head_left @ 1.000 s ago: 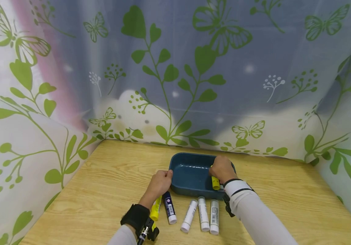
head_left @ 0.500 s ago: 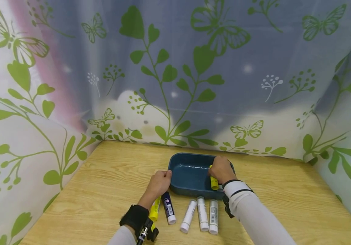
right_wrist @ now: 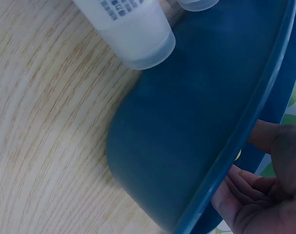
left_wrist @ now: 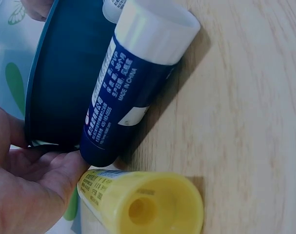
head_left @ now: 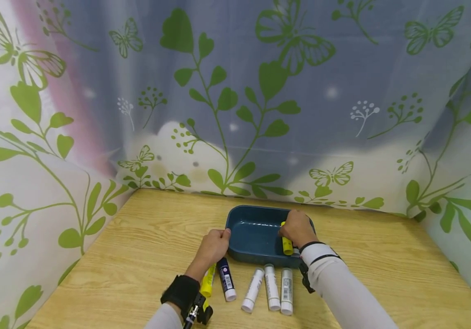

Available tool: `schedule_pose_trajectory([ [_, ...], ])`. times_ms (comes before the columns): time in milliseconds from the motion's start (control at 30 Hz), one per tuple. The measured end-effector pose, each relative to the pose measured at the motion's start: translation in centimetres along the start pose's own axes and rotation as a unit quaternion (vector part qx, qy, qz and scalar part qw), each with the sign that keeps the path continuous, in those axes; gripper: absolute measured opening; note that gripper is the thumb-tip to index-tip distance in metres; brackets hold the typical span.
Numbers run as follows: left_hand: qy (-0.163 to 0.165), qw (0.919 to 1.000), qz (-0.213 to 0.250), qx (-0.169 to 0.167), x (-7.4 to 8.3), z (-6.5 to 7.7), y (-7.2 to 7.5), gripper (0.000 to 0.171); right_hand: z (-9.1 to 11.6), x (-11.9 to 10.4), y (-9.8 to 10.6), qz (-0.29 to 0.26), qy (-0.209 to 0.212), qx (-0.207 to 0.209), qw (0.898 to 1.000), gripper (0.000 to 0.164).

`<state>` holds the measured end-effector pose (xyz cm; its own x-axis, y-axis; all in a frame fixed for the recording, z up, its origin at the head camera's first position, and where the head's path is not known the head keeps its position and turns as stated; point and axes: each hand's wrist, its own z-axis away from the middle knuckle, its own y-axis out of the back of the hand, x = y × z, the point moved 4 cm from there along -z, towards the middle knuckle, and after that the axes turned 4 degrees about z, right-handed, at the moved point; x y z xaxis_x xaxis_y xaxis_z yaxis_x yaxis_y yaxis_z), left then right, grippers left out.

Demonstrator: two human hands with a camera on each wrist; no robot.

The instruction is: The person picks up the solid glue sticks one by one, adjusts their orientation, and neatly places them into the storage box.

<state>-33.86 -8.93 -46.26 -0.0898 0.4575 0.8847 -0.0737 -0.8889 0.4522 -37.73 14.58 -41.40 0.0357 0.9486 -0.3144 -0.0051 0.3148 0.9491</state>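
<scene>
A dark teal rectangular tub (head_left: pixel 256 237) stands on the wooden table. My left hand (head_left: pixel 214 246) pinches its left rim between thumb and fingers; the left wrist view shows that hand (left_wrist: pixel 35 180) against the tub's wall. Inside the tub's right end, my right hand (head_left: pixel 299 228) holds a yellow glue stick (head_left: pixel 287 246). Something pale peeks out beside it, mostly hidden by the wrist. From the right wrist camera, the tub's wall (right_wrist: pixel 187 117) covers most of what the fingers hold.
In front of the tub lie a navy glue stick (head_left: pixel 227 279) with a white cap, another yellow glue stick (head_left: pixel 208 279) partly behind the left wrist, and white glue sticks (head_left: pixel 272 288). A printed curtain (head_left: pixel 235 114) hangs behind the table (head_left: pixel 169 210).
Both hands keep their places on the tub and the yellow glue stick. The head view shifts very slightly; otherwise nothing visibly moves.
</scene>
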Motion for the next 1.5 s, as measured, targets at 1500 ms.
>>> schedule_pose_trajectory([
  [1500, 0.003, 1.0000, -0.007, 0.000, -0.1, -0.2, 0.0, 0.042, -0.9, 0.7, -1.0, -0.034, -0.040, -0.038, 0.998, 0.036],
])
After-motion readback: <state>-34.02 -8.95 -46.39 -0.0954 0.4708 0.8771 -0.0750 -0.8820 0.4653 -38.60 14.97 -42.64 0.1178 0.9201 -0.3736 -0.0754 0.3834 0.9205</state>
